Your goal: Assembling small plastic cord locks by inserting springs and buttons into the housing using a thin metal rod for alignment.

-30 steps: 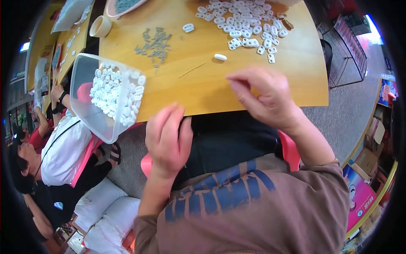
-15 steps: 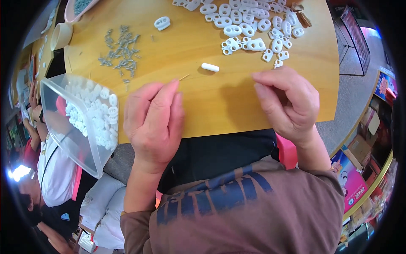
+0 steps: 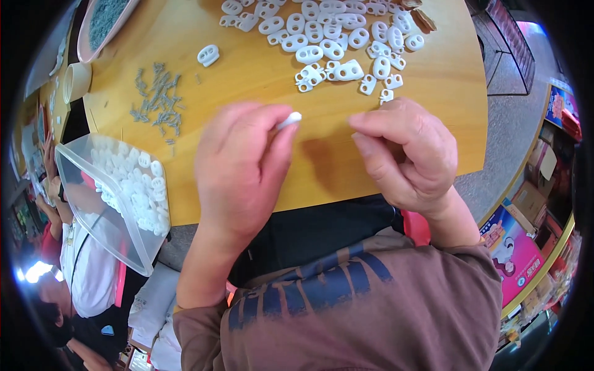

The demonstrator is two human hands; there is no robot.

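Observation:
Between the thumb and forefinger of my left hand is a small white plastic piece, rounded at its end and mostly covered by the fingers. My right hand hovers over the table's near right part, fingers curled and thumb close to the forefinger. Anything in that pinch is hidden. Beyond it spreads a pile of white two-hole oval cord locks, with some separate smaller white pieces at its near edge. A lone cord lock lies farther left. Small grey metal springs form a loose heap left of centre.
A clear plastic tub of white pieces tilts at the table's left edge. Behind it are a tape roll and a pinkish bowl of grey bits. Another person sits at left. Boxes stand on the right.
My left hand has moved right and picked the white piece off the table. The thin stick at its fingertips no longer shows. My right hand keeps its curled pose; the view has shifted slightly.

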